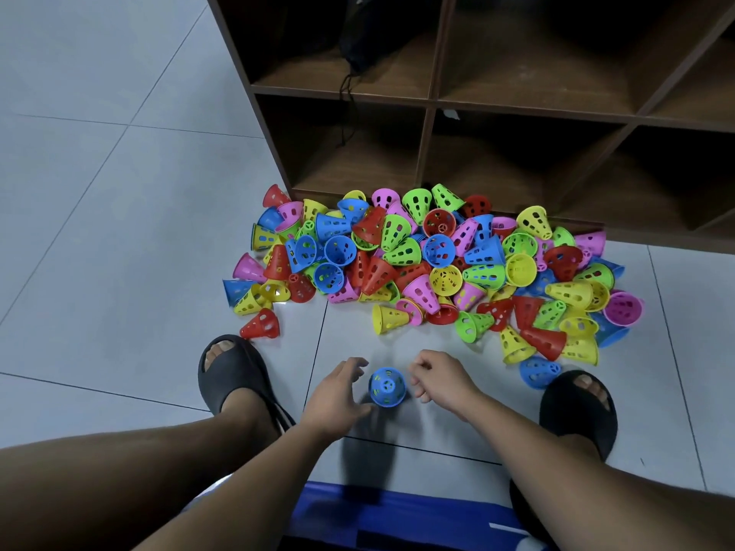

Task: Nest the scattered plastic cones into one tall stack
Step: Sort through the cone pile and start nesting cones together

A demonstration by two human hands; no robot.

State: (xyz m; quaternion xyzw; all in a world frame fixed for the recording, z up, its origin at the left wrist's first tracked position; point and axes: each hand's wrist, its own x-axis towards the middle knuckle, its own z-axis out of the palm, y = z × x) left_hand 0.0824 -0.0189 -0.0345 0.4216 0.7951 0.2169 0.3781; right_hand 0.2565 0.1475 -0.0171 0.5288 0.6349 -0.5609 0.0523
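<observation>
Flanking a blue cone (387, 387), the left hand (338, 395) was open with fingers spread just to the cone's left. The right hand (437, 379) sat just to its right, fingers loosely curled round nothing. Whether either one touched the plastic could not be told. The cone looked light and thin-walled, stiff enough to keep its shape, and smooth. It would probably skid or tip on the glossy floor (119, 232) at a careless nudge. A fingertip pinch on the wall near the narrow top seemed the best hold, with the holes giving some purchase. It stood wide rim down on the near tiles between two black slippers (234, 375). It tapered upward, was pierced with oval holes, and had a small spoked top showing green through the gaps. Farther off lay the pile of cones (429, 264), red, yellow, green, pink and blue, most tipped on their sides, some open mouths up. They spread along the foot of a brown wooden shelf (429, 97).
</observation>
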